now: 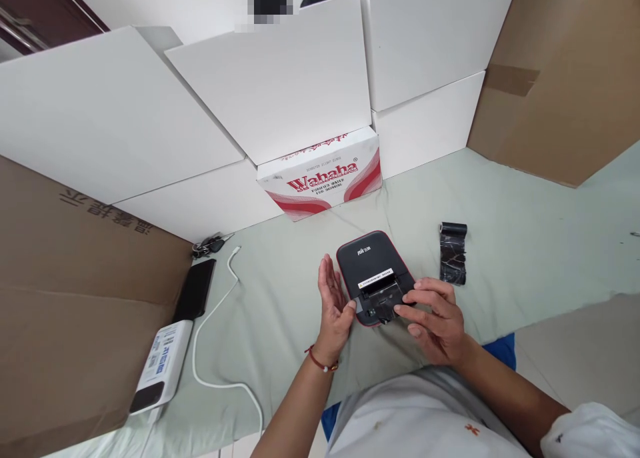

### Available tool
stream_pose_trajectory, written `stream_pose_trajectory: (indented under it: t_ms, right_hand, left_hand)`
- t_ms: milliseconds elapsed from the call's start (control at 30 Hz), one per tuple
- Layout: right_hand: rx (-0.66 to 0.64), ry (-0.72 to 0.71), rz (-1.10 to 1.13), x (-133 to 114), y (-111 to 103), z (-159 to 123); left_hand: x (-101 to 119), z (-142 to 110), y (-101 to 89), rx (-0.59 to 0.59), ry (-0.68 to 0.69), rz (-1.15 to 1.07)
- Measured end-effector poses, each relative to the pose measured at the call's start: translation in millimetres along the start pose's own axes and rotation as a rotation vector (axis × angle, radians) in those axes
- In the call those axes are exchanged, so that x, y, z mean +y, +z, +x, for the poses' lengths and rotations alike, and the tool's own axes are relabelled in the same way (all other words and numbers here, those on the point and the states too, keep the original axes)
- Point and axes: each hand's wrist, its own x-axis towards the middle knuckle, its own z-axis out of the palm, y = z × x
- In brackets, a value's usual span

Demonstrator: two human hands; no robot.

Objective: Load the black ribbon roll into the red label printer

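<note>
A black portable printer (pixel 369 265) with a thin red edge is on the pale green cloth. It has a slot and a white label strip across its middle. A shiny black film (pixel 386 301) lies over its near part. My left hand (pixel 336 298) rests along the printer's left side, fingers stretched out and thumb touching the lower left edge. Bent but apart, the fingers of my right hand (pixel 434 318) touch the film and the printer's right near corner. A black ribbon roll (pixel 453 253), partly unrolled and wrinkled, lies to the right.
Behind the printer stands a white and red Wahaha carton (pixel 327 178) against white boxes (pixel 280 78). Brown cardboard (pixel 565 78) closes off the right, more cardboard (pixel 75 298) the left. At left are a power bank (pixel 163 365), a black phone (pixel 196 288) and a white cable (pixel 197 345).
</note>
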Motion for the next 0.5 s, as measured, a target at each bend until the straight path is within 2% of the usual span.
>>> stream_pose_trajectory:
  t_ms: [167, 300, 400, 500]
  right_hand:
    - [-0.027, 0.001, 0.056, -1.2, -3.2, 13.6]
    - [-0.136, 0.041, 0.164, 2.7, -11.1, 50.3]
    - [-0.354, 0.125, 0.108, 8.4, -10.7, 89.2]
    - [-0.766, 0.231, -0.191, 12.3, 2.7, 124.6]
  left_hand:
    - [-4.0, 0.6, -1.8, -0.003, -0.031, 0.007]
    - [-6.6, 3.2, 0.8, -0.013, -0.074, -0.077]
    - [-7.1, 5.2, 3.2, 0.04, -0.104, -0.133]
    - [-6.0, 7.3, 5.1, 0.059, -0.142, -0.157]
